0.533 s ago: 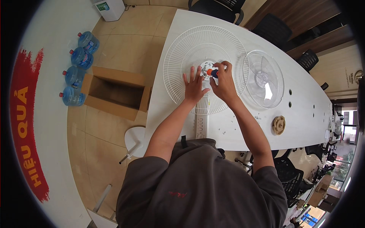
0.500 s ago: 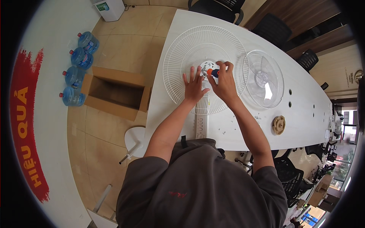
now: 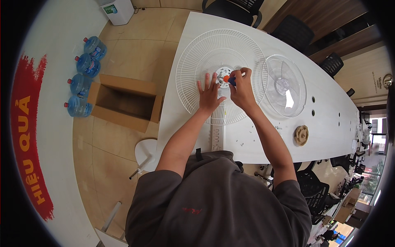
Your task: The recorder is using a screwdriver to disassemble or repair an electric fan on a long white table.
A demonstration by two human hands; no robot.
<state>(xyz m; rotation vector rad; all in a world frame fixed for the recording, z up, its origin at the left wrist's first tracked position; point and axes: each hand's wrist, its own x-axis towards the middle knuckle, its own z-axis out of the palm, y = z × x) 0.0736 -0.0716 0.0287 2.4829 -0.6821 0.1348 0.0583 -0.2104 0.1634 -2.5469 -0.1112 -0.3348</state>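
Observation:
A round white wire fan grille (image 3: 191,61) lies on the white table, over a fan's motor mount (image 3: 224,73) at its centre. My left hand (image 3: 209,98) rests on the grille with fingers spread, its fingertips beside the mount. In my right hand (image 3: 242,92) is a screwdriver (image 3: 231,80) with an orange and dark blue handle, held in the fingers. Its tip points left at the mount's centre; exactly what it touches is too small to tell. Below the grille shows the fan's white control panel (image 3: 217,138).
Right of the grille lie clear fan blades (image 3: 283,84) in a round guard. A tan round part (image 3: 301,136) and several small screws (image 3: 242,143) are nearer me. An open cardboard box (image 3: 123,103) and several water bottles (image 3: 80,85) stand on the floor at left.
The fingers of my right hand have drawn in around the screwdriver handle, and that hand has shifted slightly. My left hand keeps its place on the grille.

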